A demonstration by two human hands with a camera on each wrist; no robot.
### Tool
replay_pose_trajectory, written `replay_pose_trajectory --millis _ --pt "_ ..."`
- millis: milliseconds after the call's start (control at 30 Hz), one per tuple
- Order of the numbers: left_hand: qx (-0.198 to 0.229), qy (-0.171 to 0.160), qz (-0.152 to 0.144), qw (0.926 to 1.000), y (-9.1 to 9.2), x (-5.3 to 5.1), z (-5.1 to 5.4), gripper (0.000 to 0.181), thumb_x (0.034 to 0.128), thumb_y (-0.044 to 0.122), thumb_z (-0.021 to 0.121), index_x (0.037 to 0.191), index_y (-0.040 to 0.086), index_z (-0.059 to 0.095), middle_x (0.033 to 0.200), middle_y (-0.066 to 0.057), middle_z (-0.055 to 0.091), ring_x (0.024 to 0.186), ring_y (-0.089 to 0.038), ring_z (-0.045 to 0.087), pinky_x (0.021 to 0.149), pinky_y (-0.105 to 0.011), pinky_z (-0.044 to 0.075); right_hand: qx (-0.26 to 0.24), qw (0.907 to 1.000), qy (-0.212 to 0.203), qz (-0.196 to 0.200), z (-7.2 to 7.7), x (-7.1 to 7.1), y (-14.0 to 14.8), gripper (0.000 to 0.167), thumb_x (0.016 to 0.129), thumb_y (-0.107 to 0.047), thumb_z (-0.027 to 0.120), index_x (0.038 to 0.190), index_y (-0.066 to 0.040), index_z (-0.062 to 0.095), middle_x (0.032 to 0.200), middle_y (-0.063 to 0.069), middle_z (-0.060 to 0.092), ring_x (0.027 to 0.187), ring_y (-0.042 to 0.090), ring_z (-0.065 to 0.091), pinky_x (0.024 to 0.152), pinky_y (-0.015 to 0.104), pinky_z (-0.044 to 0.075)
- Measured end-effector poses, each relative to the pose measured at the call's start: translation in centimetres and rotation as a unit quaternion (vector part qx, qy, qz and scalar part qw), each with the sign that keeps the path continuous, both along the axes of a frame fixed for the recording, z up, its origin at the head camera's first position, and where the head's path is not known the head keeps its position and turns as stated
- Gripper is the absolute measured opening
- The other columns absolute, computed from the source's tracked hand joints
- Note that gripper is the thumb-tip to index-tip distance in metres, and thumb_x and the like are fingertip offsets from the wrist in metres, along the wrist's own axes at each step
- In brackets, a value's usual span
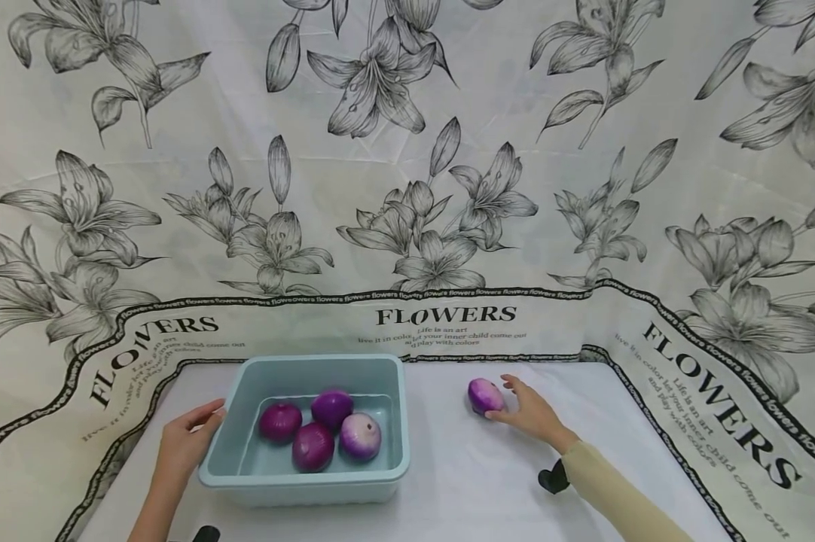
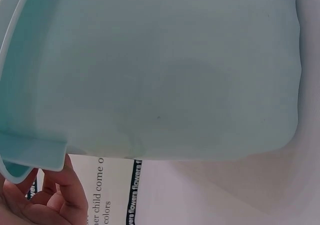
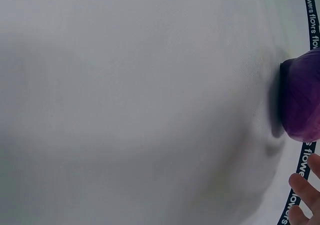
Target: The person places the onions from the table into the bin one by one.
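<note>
A pale blue plastic basin stands left of centre in the head view, with several purple onions inside it. My left hand holds the basin's left rim. In the left wrist view the curled fingers meet the underside of that rim, and the basin's side wall fills most of the picture. One more purple onion lies on the white cloth to the right. Beside it my right hand is spread, thumb at the onion's near side and fingers apart. The right wrist view shows this onion at its right edge.
White cloth covers the table. Behind and along both sides runs a flower-printed curtain with a lettered border. A dark object sits at the right wrist, and another shows near the left wrist.
</note>
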State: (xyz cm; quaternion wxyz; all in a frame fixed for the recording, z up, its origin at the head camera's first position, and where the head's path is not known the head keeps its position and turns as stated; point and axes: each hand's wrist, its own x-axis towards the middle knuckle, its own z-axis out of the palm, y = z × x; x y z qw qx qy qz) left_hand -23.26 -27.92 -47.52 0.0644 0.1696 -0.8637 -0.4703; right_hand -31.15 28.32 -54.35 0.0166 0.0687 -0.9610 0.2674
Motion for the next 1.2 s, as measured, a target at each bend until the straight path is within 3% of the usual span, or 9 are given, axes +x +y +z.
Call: replay_pose_trajectory --millis 267,500,633,800,1000,1200 --pt "-0.005 -0.002 -0.004 1.0000 0.0 0.0 -0.1 0.044 0.0956 0.029 0.056 0.129 0.000 0.058 0.118 -0.026 0.061 0.106 -0.036 0.061 0.067 -0.017 0.043 -0.030 0.9989 -0.035 -0.009 -0.3 -0.7 -0.4 0.106 0.074 -0.053 0.076 0.146 0.004 0.024 0.142 0.029 0.044 0.131 0.047 0.040 0.102 0.062 0.035" --pt "-0.002 -0.002 -0.002 1.0000 -0.1 -0.1 0.1 0.045 0.0958 0.029 0.056 0.129 -0.001 0.058 0.118 -0.026 0.061 0.105 -0.036 0.061 0.067 -0.018 0.044 -0.086 0.9948 -0.053 0.007 -0.1 -1.8 -1.0 0.100 0.076 -0.044 0.077 0.146 0.007 0.025 0.145 0.030 0.040 0.134 0.047 0.036 0.107 0.062 0.028" --pt "-0.002 0.002 -0.001 1.0000 -0.1 -0.2 0.1 0.044 0.0958 0.028 0.056 0.129 -0.001 0.058 0.117 -0.025 0.061 0.103 -0.034 0.061 0.067 -0.018 0.044 -0.093 0.9937 -0.061 0.015 -0.1 -2.4 -1.2 0.100 0.075 -0.041 0.079 0.146 0.008 0.026 0.145 0.031 0.039 0.134 0.047 0.037 0.106 0.060 0.031" --pt "-0.001 0.003 0.002 1.0000 0.0 -0.3 0.1 0.042 0.0953 0.025 0.056 0.128 -0.001 0.059 0.115 -0.024 0.062 0.098 -0.029 0.062 0.067 -0.018 0.044 -0.081 0.9948 -0.059 0.015 -0.3 -2.8 -1.8 0.097 0.073 -0.038 0.081 0.142 0.009 0.033 0.139 0.032 0.045 0.124 0.044 0.049 0.101 0.056 0.040" --pt "0.004 0.001 0.000 1.0000 0.0 -0.3 0.1 0.041 0.0955 0.024 0.057 0.128 0.000 0.059 0.113 -0.023 0.062 0.096 -0.025 0.061 0.067 -0.019 0.044 -0.091 0.9947 -0.049 0.003 -0.7 -3.0 -2.6 0.078 0.068 -0.035 0.084 0.126 0.003 0.048 0.118 0.024 0.059 0.103 0.031 0.060 0.089 0.047 0.048" --pt "0.000 -0.003 0.002 1.0000 -0.2 -0.3 0.1 0.042 0.0956 0.026 0.057 0.129 0.000 0.058 0.116 -0.024 0.062 0.096 -0.025 0.060 0.068 -0.021 0.044 -0.097 0.9944 -0.041 0.011 -1.0 -3.2 -3.3 0.078 0.062 -0.028 0.089 0.121 -0.002 0.046 0.116 0.021 0.059 0.103 0.031 0.059 0.090 0.048 0.047"
